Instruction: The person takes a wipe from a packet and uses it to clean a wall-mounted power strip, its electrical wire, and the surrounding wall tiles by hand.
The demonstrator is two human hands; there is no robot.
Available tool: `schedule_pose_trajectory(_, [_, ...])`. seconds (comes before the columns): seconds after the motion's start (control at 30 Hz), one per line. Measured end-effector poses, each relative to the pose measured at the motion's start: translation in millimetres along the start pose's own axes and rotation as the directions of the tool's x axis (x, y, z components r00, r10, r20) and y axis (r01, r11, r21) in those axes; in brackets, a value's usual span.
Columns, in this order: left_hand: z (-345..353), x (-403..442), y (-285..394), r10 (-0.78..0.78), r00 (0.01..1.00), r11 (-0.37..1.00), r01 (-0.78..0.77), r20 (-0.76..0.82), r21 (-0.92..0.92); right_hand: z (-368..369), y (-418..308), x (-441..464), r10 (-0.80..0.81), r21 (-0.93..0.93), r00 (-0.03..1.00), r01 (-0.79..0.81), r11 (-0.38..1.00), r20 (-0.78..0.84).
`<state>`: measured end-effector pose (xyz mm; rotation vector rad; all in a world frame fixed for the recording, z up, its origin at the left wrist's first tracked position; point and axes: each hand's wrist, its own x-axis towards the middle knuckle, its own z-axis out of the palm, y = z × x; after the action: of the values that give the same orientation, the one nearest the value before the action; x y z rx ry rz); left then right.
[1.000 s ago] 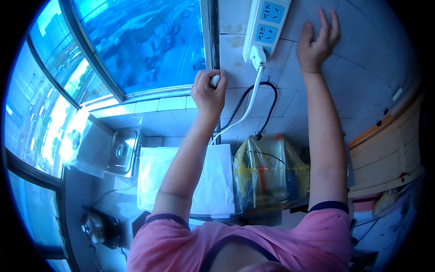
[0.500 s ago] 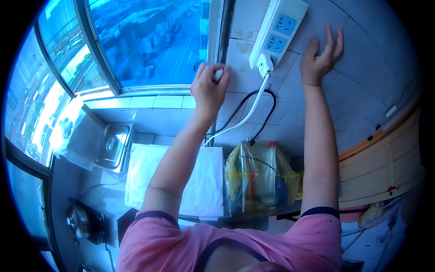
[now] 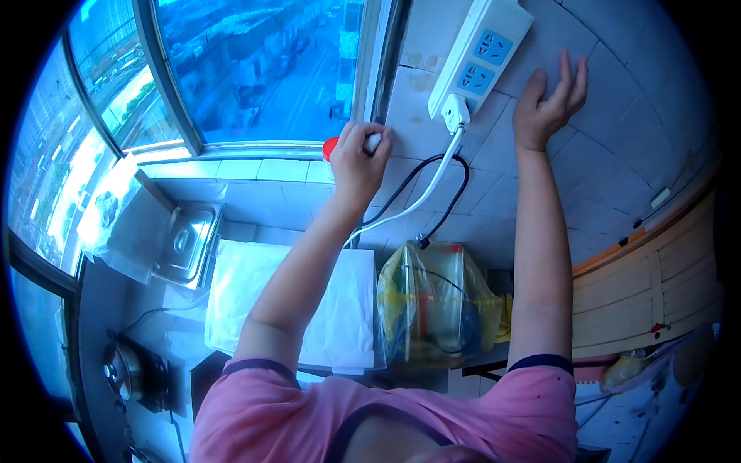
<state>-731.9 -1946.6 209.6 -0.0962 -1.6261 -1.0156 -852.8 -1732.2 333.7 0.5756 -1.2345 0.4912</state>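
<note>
My left hand point(image 3: 360, 162) is closed around a small whitish thing point(image 3: 373, 143) that shows between thumb and fingers; its kind is not clear. It is at the lower right corner of the window, left of the white power strip point(image 3: 472, 68). Just behind its knuckles, a round red thing point(image 3: 330, 148) shows on the sill, partly hidden. My right hand point(image 3: 546, 108) is raised by the tiled wall, right of the strip. Its fingers are apart and hold nothing. A white plug point(image 3: 455, 113) sits in the strip's lower end, its cord trailing down.
Below my arms are a white-covered box point(image 3: 340, 309) and a yellowish clear plastic bag point(image 3: 432, 305) with things inside. A steel tray point(image 3: 187, 241) and a pot point(image 3: 123, 372) stand at left. A black cable point(image 3: 465, 181) loops on the wall; a wooden door point(image 3: 648, 270) is at right.
The view has shifted slightly. More of the red thing now shows beside my left hand, which remains closed. My right hand stays open by the wall.
</note>
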Motion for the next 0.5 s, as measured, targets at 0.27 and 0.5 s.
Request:
schedule_pose_trajectory(0.27, [7.3, 3.1, 3.2, -0.094, 0.995, 0.995, 0.092, -0.042, -0.036, 0.9, 2.0, -3.5, 0.014, 0.017, 1.0, -0.014, 1.0, -0.002])
schedule_pose_trajectory(0.5, [5.3, -12.0, 0.6, -0.123, 0.992, 0.992, 0.123, -0.039, -0.015, 0.5, 3.3, -0.7, -0.004, 0.005, 1.0, 0.004, 1.0, 0.002])
